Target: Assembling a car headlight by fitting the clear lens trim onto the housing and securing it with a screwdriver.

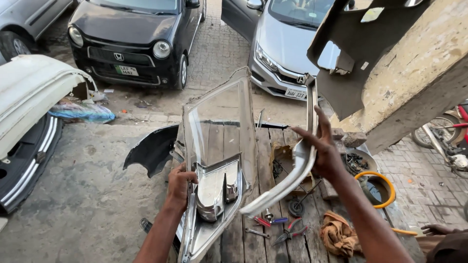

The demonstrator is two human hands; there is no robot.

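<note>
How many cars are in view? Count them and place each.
3, each cut off: a glossy black small car top centre-left, a silver sedan top centre-right, a grey car at the top-left corner. Others may be hidden.

between the headlight (219, 160) and the chrome trim strip (292, 170) a narrow gap opens over the wooden table (243, 243). below it, pliers (288, 233), a screwdriver (268, 221) and an orange rag (337, 234) crowd the planks. a grey panel (351, 53) hangs close above the right hand (324, 151). left of the left hand (179, 184), a black bumper piece (153, 148) juts in; beyond it, bare concrete (87, 195).
</note>
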